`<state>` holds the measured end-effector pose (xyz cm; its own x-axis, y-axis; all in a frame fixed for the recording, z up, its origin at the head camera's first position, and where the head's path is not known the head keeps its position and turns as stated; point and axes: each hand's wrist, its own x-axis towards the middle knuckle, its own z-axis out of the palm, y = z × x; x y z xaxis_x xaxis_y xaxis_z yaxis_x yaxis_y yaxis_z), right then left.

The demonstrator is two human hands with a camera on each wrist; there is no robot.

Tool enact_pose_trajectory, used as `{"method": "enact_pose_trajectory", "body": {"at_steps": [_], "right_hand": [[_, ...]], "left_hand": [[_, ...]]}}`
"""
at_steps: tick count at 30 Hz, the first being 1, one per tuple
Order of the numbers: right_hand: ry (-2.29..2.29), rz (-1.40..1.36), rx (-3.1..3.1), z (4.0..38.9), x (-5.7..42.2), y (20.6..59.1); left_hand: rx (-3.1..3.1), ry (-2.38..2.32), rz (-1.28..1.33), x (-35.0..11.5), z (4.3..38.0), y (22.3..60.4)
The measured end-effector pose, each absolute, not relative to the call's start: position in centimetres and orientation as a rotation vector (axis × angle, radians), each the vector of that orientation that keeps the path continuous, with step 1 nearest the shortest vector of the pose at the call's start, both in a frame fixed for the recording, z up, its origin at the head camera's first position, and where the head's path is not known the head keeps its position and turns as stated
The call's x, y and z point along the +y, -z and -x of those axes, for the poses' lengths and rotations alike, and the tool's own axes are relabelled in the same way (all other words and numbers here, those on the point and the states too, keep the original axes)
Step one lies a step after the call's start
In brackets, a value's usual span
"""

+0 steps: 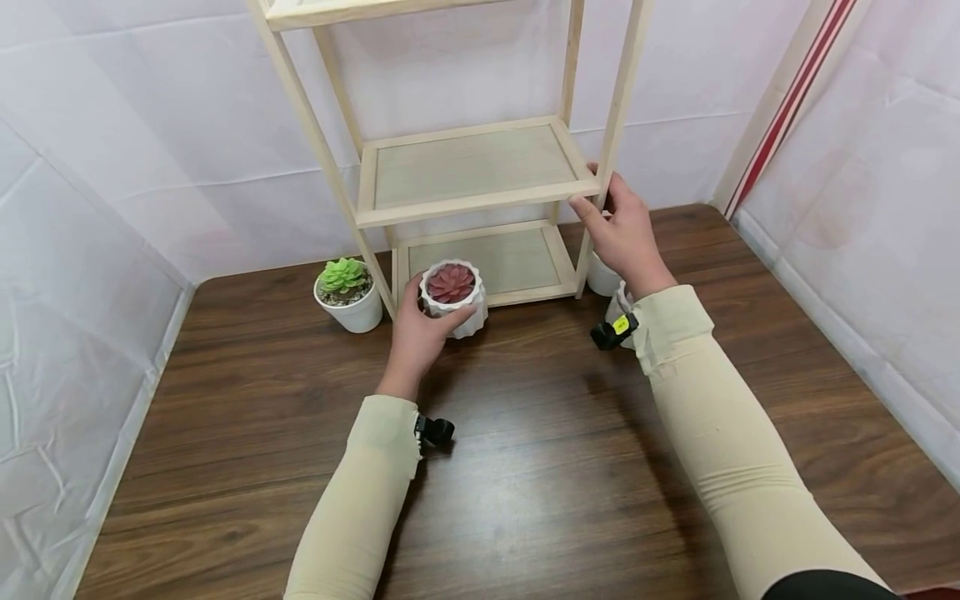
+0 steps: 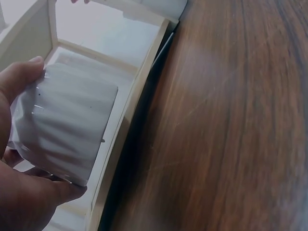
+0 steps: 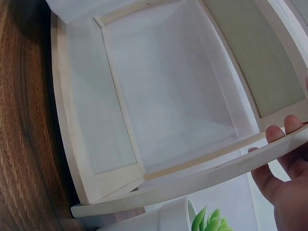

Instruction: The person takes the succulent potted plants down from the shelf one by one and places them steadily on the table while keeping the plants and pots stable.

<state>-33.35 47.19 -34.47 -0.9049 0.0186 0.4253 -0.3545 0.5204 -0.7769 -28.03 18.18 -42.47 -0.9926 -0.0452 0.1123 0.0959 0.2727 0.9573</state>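
Note:
My left hand grips a white ribbed pot with a dark red succulent in it. Thumb and fingers wrap its sides, and it is held just in front of the bottom shelf. In the left wrist view the pot appears tilted, its plant out of sight. With the right hand I hold the right front post of a light wooden shelf rack, level with the middle shelf. Fingertips curl over that post in the right wrist view.
Left of the rack stands a white pot with a bright green succulent. Two more white pots, one being a plain pot, are partly hidden behind my right hand and wrist. White cloth walls surround the brown wooden table.

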Motion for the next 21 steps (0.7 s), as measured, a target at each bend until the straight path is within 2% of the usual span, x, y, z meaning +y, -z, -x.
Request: {"method": "enact_pose_trajectory", "body": {"at_steps": [21], "right_hand": [[-1.341,-0.268,-2.385,33.4,47.5,34.5]], "left_hand": [[-2.556,1.721,0.030,14.7,26.0,41.9]]}}
